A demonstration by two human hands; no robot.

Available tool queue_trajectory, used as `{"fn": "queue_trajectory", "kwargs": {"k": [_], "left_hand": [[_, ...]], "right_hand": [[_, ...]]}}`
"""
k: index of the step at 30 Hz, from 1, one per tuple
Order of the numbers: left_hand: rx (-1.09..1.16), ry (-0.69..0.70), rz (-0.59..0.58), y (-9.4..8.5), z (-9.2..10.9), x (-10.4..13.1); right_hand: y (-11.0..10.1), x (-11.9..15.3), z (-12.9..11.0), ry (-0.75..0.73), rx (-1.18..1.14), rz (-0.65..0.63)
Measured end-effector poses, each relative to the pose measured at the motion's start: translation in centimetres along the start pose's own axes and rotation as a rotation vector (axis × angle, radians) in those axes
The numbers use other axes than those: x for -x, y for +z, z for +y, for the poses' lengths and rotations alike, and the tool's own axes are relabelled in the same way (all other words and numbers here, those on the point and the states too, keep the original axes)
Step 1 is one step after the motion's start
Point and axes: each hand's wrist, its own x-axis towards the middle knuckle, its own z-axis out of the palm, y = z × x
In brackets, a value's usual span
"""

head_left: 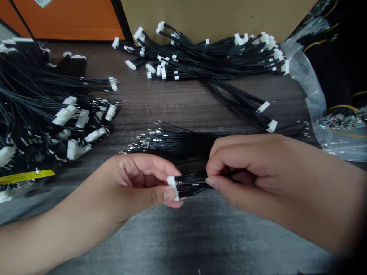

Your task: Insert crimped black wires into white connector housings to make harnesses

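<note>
My left hand (pixel 149 187) pinches a white plastic connector (pixel 172 184) between thumb and fingers. Several black wires (pixel 190 191) run from the connector's right side toward my right hand (pixel 243 172). With thumb and forefinger pressed together, that hand grips a thin black wire, whose shiny metal terminal (pixel 195 185) points at the connector, close to its face. How far the terminal is from the connector's holes I cannot tell. Just beyond both hands lies a bundle of loose black wires (pixel 177 139) with bare metal terminals at its left end; my right hand hides part of it.
At the back lies a pile of black wire harnesses (pixel 200 57) with white connectors. More wires and white connectors (pixel 83 118) crowd the left, beside a yellow strip (pixel 27 177). A clear plastic bag (pixel 312 91) with wires is at the right. An orange panel (pixel 74 21) stands behind.
</note>
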Motion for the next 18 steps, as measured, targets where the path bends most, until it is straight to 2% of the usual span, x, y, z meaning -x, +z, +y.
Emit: {"fn": "queue_trajectory", "kwargs": {"k": [3, 10, 18], "left_hand": [[0.012, -0.008, 0.008, 0.04, 0.06, -0.04], [-0.001, 0.024, -0.012, 0.28, 0.2, -0.41], [0.012, -0.005, 0.026, 0.41, 0.4, -0.08]], "right_hand": [[0.11, -0.06, -0.19, 0.066, 0.072, 0.018], [0.4, -0.1, -0.31, 0.08, 0.075, 0.037], [0.62, -0.13, -0.14, -0.032, -0.025, 0.098]]}}
